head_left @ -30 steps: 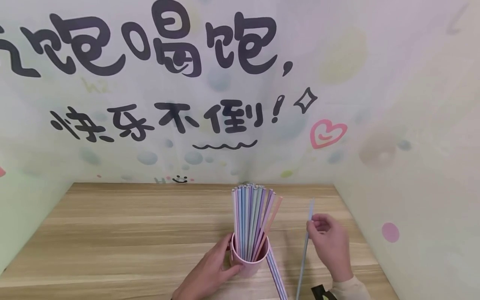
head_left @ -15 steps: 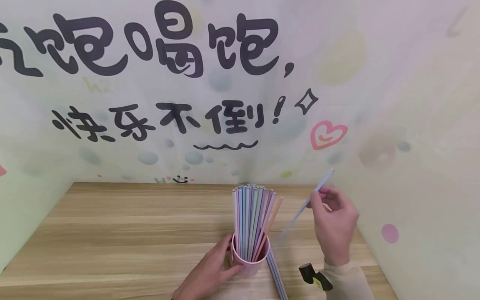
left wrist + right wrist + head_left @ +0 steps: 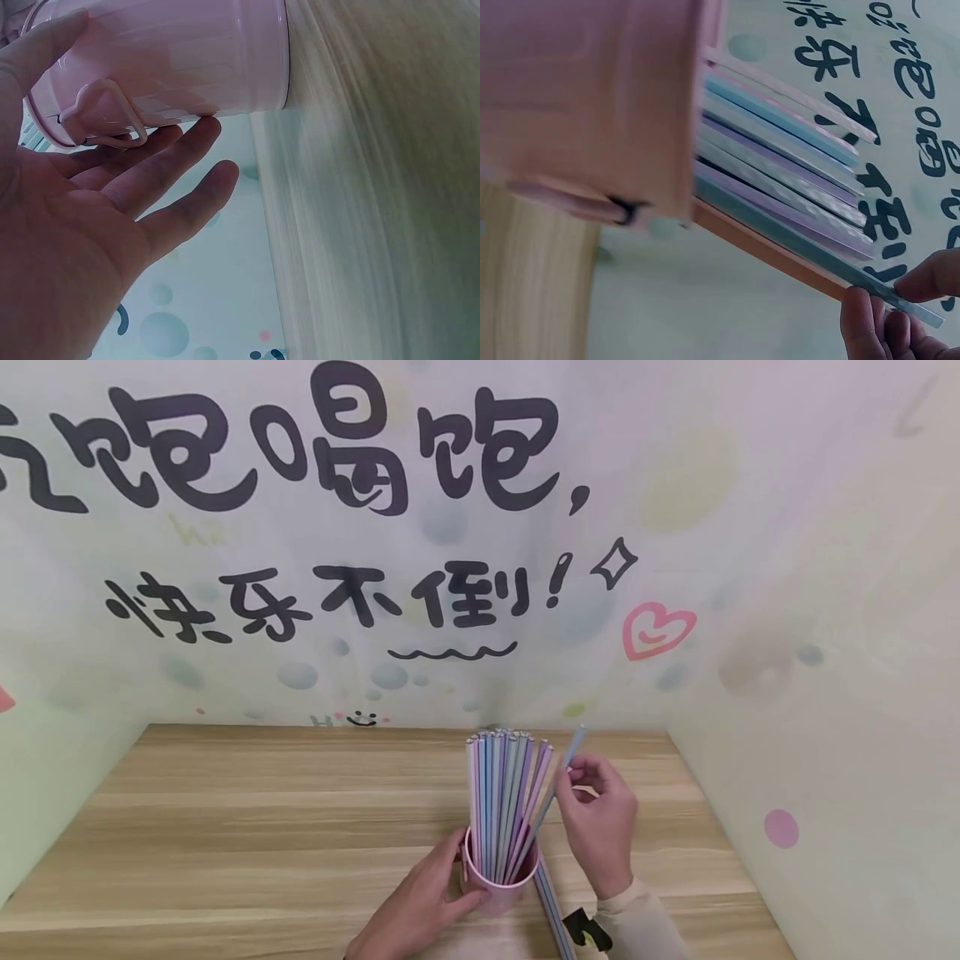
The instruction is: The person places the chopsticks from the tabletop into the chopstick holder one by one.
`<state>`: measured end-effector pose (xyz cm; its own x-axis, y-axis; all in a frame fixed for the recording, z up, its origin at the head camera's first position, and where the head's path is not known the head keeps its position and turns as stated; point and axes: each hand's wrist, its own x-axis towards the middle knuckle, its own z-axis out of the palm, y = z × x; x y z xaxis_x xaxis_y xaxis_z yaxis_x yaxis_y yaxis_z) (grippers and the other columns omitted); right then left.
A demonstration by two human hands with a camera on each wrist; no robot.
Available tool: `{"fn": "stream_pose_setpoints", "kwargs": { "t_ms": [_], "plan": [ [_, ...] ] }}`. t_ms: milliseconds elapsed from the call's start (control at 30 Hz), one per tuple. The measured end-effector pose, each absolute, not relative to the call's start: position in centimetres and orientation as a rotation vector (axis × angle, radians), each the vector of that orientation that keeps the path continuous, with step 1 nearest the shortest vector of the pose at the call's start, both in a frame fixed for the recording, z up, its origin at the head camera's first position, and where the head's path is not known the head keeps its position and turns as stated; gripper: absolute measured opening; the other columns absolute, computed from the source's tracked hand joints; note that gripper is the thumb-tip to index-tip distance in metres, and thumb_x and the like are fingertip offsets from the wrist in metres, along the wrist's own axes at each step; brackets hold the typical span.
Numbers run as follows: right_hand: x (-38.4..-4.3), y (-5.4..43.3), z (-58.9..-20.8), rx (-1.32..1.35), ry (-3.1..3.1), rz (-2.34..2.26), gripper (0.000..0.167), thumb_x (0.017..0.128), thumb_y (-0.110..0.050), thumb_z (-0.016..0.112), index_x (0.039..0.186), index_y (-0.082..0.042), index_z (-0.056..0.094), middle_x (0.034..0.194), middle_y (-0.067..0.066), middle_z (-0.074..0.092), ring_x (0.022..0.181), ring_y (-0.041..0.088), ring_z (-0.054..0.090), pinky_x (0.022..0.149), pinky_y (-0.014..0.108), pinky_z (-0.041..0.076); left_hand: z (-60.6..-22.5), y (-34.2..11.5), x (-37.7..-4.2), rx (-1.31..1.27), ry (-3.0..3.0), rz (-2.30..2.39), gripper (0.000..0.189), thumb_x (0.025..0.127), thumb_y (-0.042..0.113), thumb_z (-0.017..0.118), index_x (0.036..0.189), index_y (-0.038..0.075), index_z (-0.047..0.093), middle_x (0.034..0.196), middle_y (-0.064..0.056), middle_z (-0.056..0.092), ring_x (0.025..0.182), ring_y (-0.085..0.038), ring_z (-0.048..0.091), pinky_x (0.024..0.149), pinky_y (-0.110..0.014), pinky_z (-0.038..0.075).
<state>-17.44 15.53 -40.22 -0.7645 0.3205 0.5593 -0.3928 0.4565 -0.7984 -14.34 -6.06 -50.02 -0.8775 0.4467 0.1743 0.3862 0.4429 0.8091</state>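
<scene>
A pink cup (image 3: 495, 902) with small side loops stands upright on the table, packed with pastel, faceted pencils (image 3: 491, 802). My left hand (image 3: 423, 893) holds it from the left, thumb in front and fingers at the far side; in the left wrist view, fingertips lie by a wire loop (image 3: 105, 112). Between thumb and fingers, my right hand (image 3: 600, 818) pinches a blue-grey pencil (image 3: 551, 793) near its upper end. This pencil leans right, its lower part inside the rim. In the right wrist view, an orange pencil (image 3: 780, 259) lies right behind it.
Several more pencils (image 3: 555, 910) lie on the wood-grain table (image 3: 262, 843), just right of the cup, running out of frame. Printed walls (image 3: 825, 735) stand at the back and both sides. A black device (image 3: 587, 931) sits at my right wrist.
My right hand has lifted the blue-grey pencil from the right side, tilted it and moved left, bringing its lower end into the cup. My left hand keeps its hold.
</scene>
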Motion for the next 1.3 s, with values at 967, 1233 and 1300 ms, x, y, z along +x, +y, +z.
{"fn": "stream_pose_setpoints", "kwargs": {
  "t_ms": [967,1233,1300],
  "plan": [
    [-15.8,18.8,-47.8,-0.047,-2.690,1.141,0.003,0.081,0.001,0.067,0.081,-0.001,0.069,0.068,-0.001,0.061,0.062,0.009,0.054,0.054,0.020,0.049,-50.2,-6.1,-14.6,0.773,2.613,1.446,0.073,0.093,0.047,0.067,0.150,0.015,0.035,0.145,0.001,0.049,0.132,-0.019,0.047,0.109,-0.048,0.042],
    [-14.9,19.8,-50.1,-0.021,-2.939,1.054,0.004,0.078,-0.004,0.072,0.078,-0.004,0.068,0.068,-0.003,0.060,0.062,0.010,0.053,0.054,0.022,0.047,-50.0,-6.0,-14.5,0.756,2.611,1.442,0.074,0.093,0.051,0.064,0.149,0.012,0.036,0.144,-0.001,0.050,0.130,-0.020,0.049,0.107,-0.049,0.044],
    [-14.7,19.8,-50.4,-0.033,-2.956,1.046,0.006,0.078,-0.003,0.073,0.077,-0.005,0.067,0.068,-0.003,0.059,0.062,0.010,0.053,0.054,0.022,0.047,-50.0,-6.0,-14.5,0.752,2.605,1.442,0.074,0.093,0.051,0.064,0.149,0.012,0.036,0.144,-0.001,0.050,0.130,-0.020,0.049,0.107,-0.049,0.044]
  ]
}}
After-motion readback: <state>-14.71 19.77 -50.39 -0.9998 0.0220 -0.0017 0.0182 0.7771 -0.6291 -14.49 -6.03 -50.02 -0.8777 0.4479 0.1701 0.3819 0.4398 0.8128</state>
